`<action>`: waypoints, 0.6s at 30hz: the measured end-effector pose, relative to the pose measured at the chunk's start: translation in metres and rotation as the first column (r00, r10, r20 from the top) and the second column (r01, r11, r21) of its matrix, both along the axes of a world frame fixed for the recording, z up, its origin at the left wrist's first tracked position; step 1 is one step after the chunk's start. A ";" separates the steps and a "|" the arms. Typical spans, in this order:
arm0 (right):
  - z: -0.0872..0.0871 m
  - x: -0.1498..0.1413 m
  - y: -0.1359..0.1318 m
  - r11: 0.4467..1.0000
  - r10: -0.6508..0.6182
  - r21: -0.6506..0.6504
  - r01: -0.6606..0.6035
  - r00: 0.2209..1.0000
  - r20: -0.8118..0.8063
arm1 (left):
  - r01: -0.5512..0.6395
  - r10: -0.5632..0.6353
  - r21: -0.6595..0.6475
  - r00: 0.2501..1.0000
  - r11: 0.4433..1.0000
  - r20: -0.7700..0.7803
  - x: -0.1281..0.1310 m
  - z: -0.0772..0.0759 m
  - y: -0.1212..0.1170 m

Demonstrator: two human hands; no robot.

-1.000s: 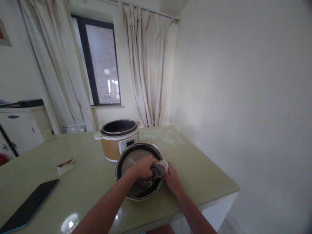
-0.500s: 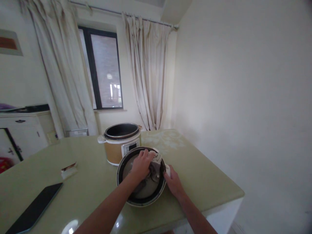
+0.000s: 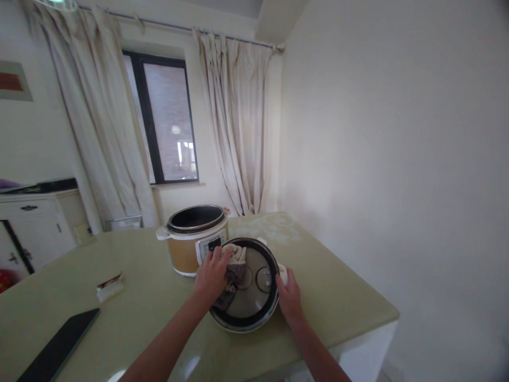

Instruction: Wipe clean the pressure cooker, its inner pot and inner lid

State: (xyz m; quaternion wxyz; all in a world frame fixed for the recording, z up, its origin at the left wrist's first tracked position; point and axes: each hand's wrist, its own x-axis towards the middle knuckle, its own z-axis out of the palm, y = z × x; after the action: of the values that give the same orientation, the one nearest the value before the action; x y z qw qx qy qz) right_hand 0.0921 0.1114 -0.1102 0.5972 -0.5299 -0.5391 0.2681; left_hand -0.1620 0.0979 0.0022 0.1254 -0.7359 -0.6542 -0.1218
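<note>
A round pressure cooker lid (image 3: 254, 300) is tilted over the table, its metal underside and dark rim facing me. My right hand (image 3: 289, 294) grips its right edge at a white handle. With my left hand (image 3: 212, 273) I press a crumpled grey and cream cloth (image 3: 235, 268) against the left side of the lid's inside; the fingers are closed on the cloth. Just behind the lid stands the electric pressure cooker (image 3: 181, 252), gold and white with a control panel, its top uncovered and a dark inner pot (image 3: 196, 217) showing.
The pale green table (image 3: 342, 297) has its right edge and corner close by. At the left lie a dark flat slab (image 3: 59, 345) and a small white packet (image 3: 109, 288). Curtains, a window and a white cabinet (image 3: 43, 212) are behind.
My left hand has moved the cloth from the upper right of the lid's inside to its left side. The lid has shifted slightly right, still held by my right hand.
</note>
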 end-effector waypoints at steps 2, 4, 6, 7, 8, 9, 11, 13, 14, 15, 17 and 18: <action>0.001 0.000 -0.003 0.999 -0.035 0.014 0.035 0.999 -0.001 | -0.018 0.021 -0.044 0.998 0.999 0.051 0.001 -0.007 -0.007; 0.002 -0.001 -0.005 0.997 -0.074 0.020 0.073 0.997 0.005 | -0.022 0.032 -0.108 0.996 0.994 0.088 0.002 -0.015 -0.012; 0.002 -0.002 -0.005 0.995 -0.103 0.020 0.103 0.994 0.020 | -0.003 0.024 -0.181 0.993 0.984 0.115 0.005 -0.022 -0.017; 0.002 -0.002 -0.005 0.993 -0.113 0.020 0.112 0.993 0.028 | 0.020 0.009 -0.217 0.991 0.976 0.131 0.007 -0.025 -0.020; 0.002 -0.003 -0.005 0.992 -0.121 0.020 0.121 0.992 0.036 | 0.049 -0.012 -0.252 0.989 0.967 0.149 0.009 -0.028 -0.022; 0.001 -0.003 -0.005 0.991 -0.130 0.020 0.129 0.991 0.044 | 0.085 -0.038 -0.281 0.985 0.956 0.169 0.011 -0.030 -0.025; 0.001 -0.004 -0.005 0.989 -0.145 0.020 0.145 0.988 0.055 | 0.169 -0.102 -0.316 0.971 0.934 0.218 0.015 -0.031 -0.031; 0.001 -0.004 -0.006 0.989 -0.146 0.030 0.144 0.987 0.064 | 0.266 -0.174 -0.330 0.943 0.906 0.283 0.020 -0.030 -0.036; 0.002 -0.004 -0.006 0.990 -0.139 0.036 0.136 0.988 0.070 | 0.315 -0.210 -0.333 0.926 0.889 0.315 0.023 -0.030 -0.038; 0.002 -0.004 -0.007 0.991 -0.127 0.042 0.124 0.989 0.074 | 0.361 -0.247 -0.333 0.908 0.871 0.338 0.027 -0.029 -0.040; 0.003 -0.003 -0.008 0.995 -0.099 0.041 0.096 0.992 0.077 | 0.421 -0.309 -0.334 0.888 0.843 0.339 0.033 -0.030 -0.040; 0.004 -0.002 -0.008 0.996 -0.087 0.035 0.085 0.994 0.072 | 0.435 -0.332 -0.342 0.887 0.833 0.321 0.036 -0.030 -0.040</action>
State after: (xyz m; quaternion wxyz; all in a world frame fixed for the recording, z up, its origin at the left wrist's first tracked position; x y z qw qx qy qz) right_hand 0.0897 0.1034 -0.1064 0.5964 -0.5526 -0.5415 0.2140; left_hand -0.1261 0.0581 -0.0280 -0.1394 -0.8412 -0.5131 -0.0979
